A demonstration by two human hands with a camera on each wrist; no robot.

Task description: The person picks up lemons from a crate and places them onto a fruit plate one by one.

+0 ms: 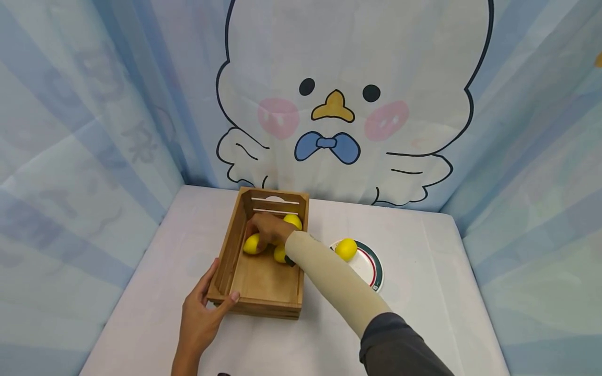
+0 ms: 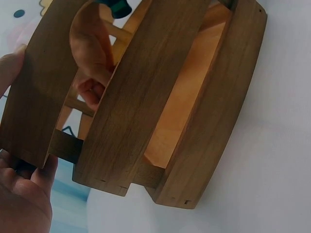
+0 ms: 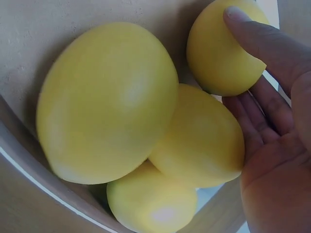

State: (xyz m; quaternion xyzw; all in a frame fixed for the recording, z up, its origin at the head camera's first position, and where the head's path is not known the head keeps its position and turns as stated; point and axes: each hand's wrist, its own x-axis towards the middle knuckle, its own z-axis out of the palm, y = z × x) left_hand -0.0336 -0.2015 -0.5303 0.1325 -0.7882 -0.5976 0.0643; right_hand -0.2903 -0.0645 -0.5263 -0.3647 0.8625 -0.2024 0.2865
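Note:
The left hand [image 1: 199,316] grips a slatted wooden crate [image 1: 270,282] by its near left corner, thumb on the front rim and fingers along the side. Inside the crate, the right hand [image 1: 269,230] holds a yellow lemon [image 1: 251,244] near the left wall. In the right wrist view, the thumb lies over that lemon [image 3: 223,48], with the fingers partly hidden behind it. Several more lemons lie in the crate, among them one at the back [image 1: 292,221] and one beside the wrist [image 1: 279,254]. The left wrist view shows mainly the crate's slats [image 2: 141,97].
Right of the crate, partly behind the right forearm, sits a white plate [image 1: 378,269] with a green and red rim, bearing one lemon [image 1: 346,249]. A white cloth covers the table [image 1: 423,313]. Printed curtains [image 1: 414,172] enclose the back and sides.

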